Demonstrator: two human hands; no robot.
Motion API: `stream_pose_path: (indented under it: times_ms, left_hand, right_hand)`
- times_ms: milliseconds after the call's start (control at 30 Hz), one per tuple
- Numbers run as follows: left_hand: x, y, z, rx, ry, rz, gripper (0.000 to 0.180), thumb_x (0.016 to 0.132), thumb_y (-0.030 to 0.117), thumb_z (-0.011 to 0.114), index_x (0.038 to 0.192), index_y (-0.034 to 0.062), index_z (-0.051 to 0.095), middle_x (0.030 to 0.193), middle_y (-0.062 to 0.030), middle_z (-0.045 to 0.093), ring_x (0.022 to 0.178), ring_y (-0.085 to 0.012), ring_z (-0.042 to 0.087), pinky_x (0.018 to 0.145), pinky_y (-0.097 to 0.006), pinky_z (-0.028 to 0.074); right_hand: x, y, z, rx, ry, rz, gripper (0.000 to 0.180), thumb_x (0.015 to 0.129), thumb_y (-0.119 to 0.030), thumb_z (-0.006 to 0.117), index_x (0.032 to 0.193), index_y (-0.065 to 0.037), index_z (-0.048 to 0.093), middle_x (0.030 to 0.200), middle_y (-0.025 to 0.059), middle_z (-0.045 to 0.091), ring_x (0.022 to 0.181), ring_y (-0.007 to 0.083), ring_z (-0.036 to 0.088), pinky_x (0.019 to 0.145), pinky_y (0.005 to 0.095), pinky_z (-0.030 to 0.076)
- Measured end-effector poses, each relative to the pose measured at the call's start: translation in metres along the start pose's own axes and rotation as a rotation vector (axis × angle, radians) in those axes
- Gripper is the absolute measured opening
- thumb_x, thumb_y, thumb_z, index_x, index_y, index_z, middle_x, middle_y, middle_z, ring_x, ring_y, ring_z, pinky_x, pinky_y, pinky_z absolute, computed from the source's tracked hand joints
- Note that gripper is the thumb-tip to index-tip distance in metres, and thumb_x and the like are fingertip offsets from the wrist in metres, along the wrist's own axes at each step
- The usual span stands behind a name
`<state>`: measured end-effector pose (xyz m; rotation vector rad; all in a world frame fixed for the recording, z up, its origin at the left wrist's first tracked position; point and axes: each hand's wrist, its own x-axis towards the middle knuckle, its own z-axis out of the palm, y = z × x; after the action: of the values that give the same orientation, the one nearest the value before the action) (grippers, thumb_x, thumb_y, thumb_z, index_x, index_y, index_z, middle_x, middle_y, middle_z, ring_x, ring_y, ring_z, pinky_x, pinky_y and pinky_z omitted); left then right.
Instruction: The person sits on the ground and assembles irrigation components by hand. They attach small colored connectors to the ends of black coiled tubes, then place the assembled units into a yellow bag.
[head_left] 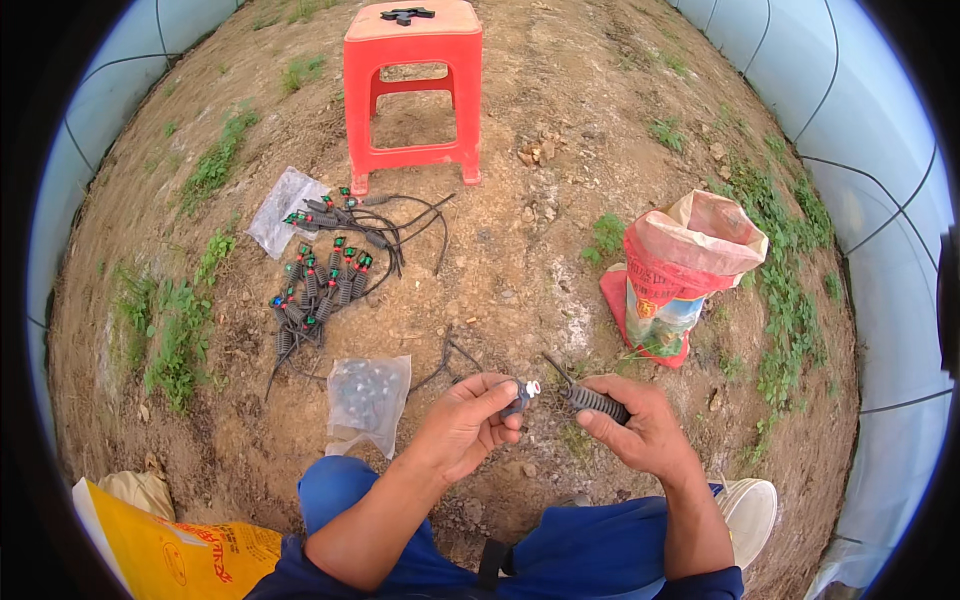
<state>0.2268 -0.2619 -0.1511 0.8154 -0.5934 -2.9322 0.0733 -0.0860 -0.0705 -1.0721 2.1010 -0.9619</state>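
Between the fingertips of my left hand (465, 425) is a small dark plastic fitting (515, 402) with a white and red tip. My right hand (645, 425) is closed around a black ribbed cylinder (598, 404), from which a thin dark tube points up and left. The two pieces face each other, a short gap apart. Beyond my left hand lies a clear plastic bag (368, 400) of small dark parts. Farther off to the left, sprinkler assemblies (325, 285) with green heads, ribbed black bodies and black tubes lie heaped on the soil.
A red stool (413, 160) with black pieces (407, 15) on top stands ahead. A clear bag (285, 215) lies beside the heap. To the right is an open red-and-white sack (660, 270). A yellow bag (200, 550) and a white bucket (750, 515) flank my knees. Film walls (900, 300) curve along both sides.
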Motion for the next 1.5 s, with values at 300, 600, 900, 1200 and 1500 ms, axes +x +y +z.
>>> stream_pose_path:
  times_ms: [300, 600, 900, 1200, 1500]
  left_hand:
    - [-0.001, -0.007, 0.008, 0.272, 0.053, 0.088, 0.015, 0.095, 0.011, 0.069, 0.106, 0.0014, 0.064, 0.081, -0.0043, 0.066, 0.066, -0.0106, 0.064, 0.059, -0.026, 0.056]
    - [0.0, -0.008, 0.007, 0.59, -0.005, 0.08, 0.016, 0.099, 0.014, 0.064, 0.104, -0.0018, 0.065, 0.08, -0.0045, 0.066, 0.062, -0.0079, 0.058, 0.054, -0.025, 0.051]
    - [-0.002, -0.023, -0.005, 0.677, 0.042, 0.104, 0.014, 0.101, 0.017, 0.061, 0.101, 0.0034, 0.061, 0.074, -0.001, 0.06, 0.056, -0.0067, 0.054, 0.047, -0.024, 0.043]
    - [-0.01, -0.026, -0.006, 0.85, -0.029, 0.256, 0.016, 0.102, 0.021, 0.062, 0.105, 0.0057, 0.06, 0.069, 0.0032, 0.056, 0.056, -0.0032, 0.049, 0.047, -0.023, 0.038]
    - [-0.013, -0.025, -0.005, 0.829, -0.086, 0.293, 0.016, 0.102, 0.022, 0.061, 0.104, 0.006, 0.06, 0.07, 0.004, 0.055, 0.055, -0.0027, 0.047, 0.047, -0.023, 0.037]
  right_hand:
    - [-0.003, 0.008, 0.0, -0.212, 0.016, -0.232, 0.034, 0.086, -0.025, 0.074, 0.111, -0.003, 0.068, 0.095, 0.018, 0.07, 0.085, 0.0377, 0.068, 0.072, 0.0424, 0.055]
    - [-0.005, 0.004, 0.001, -0.429, -0.086, -0.204, 0.035, 0.083, -0.024, 0.074, 0.11, -0.004, 0.065, 0.085, 0.015, 0.064, 0.074, 0.0362, 0.066, 0.064, 0.0437, 0.053]
    - [-0.005, 0.008, 0.025, -0.6, -0.2, -0.183, 0.037, 0.087, -0.032, 0.073, 0.111, -0.006, 0.06, 0.085, 0.0133, 0.063, 0.068, 0.0354, 0.065, 0.058, 0.0452, 0.051]
    - [-0.007, 0.02, 0.037, -0.205, -0.18, -0.08, 0.035, 0.088, -0.031, 0.074, 0.104, -0.003, 0.06, 0.072, 0.0186, 0.064, 0.064, 0.0394, 0.066, 0.056, 0.0468, 0.051]
    - [-0.004, 0.016, 0.035, 0.044, -0.258, 0.048, 0.034, 0.089, -0.029, 0.075, 0.105, 0.0, 0.066, 0.074, 0.0226, 0.065, 0.067, 0.0396, 0.066, 0.06, 0.0433, 0.051]
